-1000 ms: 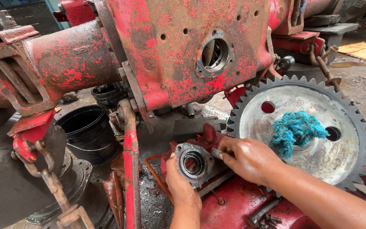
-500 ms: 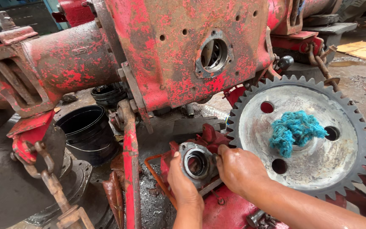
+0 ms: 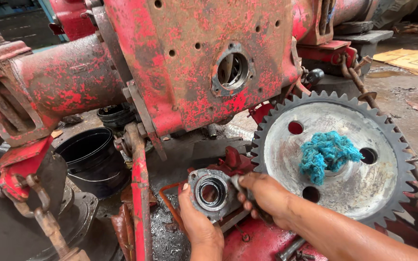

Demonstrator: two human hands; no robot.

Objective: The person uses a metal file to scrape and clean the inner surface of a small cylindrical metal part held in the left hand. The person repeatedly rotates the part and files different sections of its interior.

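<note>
Low in the near middle of the scene, a round grey bearing housing (image 3: 212, 192) with a dark central bore and a bright inner ring sits tilted up toward the camera, resting against a red cast bracket (image 3: 234, 162) just behind it. The left hand (image 3: 197, 220) comes up from the near edge and cups the housing's lower left rim, thumb up along the edge and fingers out of sight behind, so it has a half-closed hold on the part. The right hand (image 3: 262, 195) lies just to the right, fingers curled shut round a dark, slim piece, seemingly a small tool or pin, whose tip touches the housing's right rim; what exactly it is cannot be told. Of the two, both hands meet the housing, the left bearing it, the right working at its side. The bore's axis points up and toward the viewer, roughly parallel to the round opening (image 3: 232, 71) in the worn red gearbox casing (image 3: 180, 58) above and beyond. To the right, touching near the right wrist, lies a large steel spur gear (image 3: 276, 145) with a teal rag (image 3: 326, 153) bunched at its centre. On the left stands a black plastic tub (image 3: 90, 154), and a rusty chain (image 3: 39, 212) hangs at near left.
</note>
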